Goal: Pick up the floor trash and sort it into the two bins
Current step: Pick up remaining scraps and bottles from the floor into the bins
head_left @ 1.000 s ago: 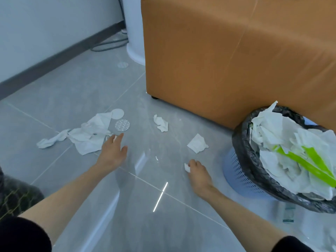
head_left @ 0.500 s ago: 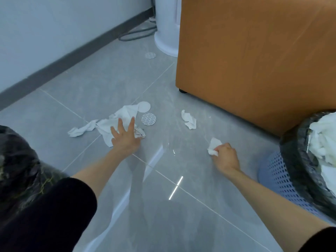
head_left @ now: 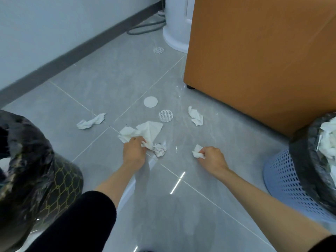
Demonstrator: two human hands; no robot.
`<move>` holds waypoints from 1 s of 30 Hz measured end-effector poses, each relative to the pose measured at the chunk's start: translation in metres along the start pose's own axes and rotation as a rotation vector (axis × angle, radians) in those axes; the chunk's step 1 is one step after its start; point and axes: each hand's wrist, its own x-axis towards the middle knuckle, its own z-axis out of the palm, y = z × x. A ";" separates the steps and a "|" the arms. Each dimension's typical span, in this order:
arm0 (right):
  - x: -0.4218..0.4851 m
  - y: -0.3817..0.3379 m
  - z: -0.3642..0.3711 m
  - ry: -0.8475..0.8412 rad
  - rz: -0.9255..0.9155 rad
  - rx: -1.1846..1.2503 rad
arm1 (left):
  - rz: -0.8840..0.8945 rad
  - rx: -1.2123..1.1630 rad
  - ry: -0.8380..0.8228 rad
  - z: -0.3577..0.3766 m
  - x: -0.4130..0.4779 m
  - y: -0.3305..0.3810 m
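My left hand (head_left: 134, 149) grips a bunch of large white tissues (head_left: 145, 132) on the grey floor, lifting one into a peak. A crumpled paper ball (head_left: 159, 149) lies right beside that hand. My right hand (head_left: 211, 158) holds a small white tissue (head_left: 197, 151) in its curled fingers, low over the floor. More loose trash lies beyond: a twisted tissue (head_left: 91, 121) at the left, a crumpled tissue (head_left: 195, 115) near the sofa, a white disc (head_left: 150, 102) and a perforated disc (head_left: 165, 115). A blue basket bin (head_left: 289, 186) lined with a black bag stands right, full of tissues.
A second bin with a black bag (head_left: 23, 160) stands at the left edge. An orange sofa (head_left: 258, 57) blocks the back right. A white appliance base (head_left: 176, 30) and a cable sit by the wall. Another perforated disc (head_left: 158, 50) lies farther back.
My left hand went from lying flat on the tissues to gripping and bunching them. My right hand closed round the small tissue and holds it. The view shifted left, revealing the left bin.
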 end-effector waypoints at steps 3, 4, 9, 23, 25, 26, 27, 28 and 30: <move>-0.017 -0.005 -0.011 -0.015 -0.027 0.068 | 0.028 -0.097 -0.008 0.002 -0.021 0.004; -0.024 -0.008 -0.019 -0.013 -0.047 0.088 | 0.038 -0.128 -0.012 0.001 -0.029 0.008; -0.061 -0.026 -0.070 0.045 -0.118 0.211 | 0.111 -0.204 -0.008 -0.022 -0.057 0.050; -0.171 0.019 -0.253 0.508 -0.039 0.516 | 0.777 -0.208 -0.120 -0.127 -0.137 0.273; -0.188 0.040 -0.271 0.583 0.017 0.532 | 0.867 -0.132 -0.213 -0.121 -0.153 0.311; -0.198 0.051 -0.280 0.626 0.045 0.536 | 0.907 -0.107 -0.267 -0.117 -0.163 0.332; -0.204 0.059 -0.285 0.660 0.069 0.541 | 0.939 -0.084 -0.308 -0.112 -0.170 0.347; -0.211 0.069 -0.291 0.692 0.095 0.551 | 0.981 -0.054 -0.337 -0.106 -0.179 0.364; -0.221 0.082 -0.299 0.737 0.150 0.567 | 1.044 0.008 -0.365 -0.091 -0.191 0.387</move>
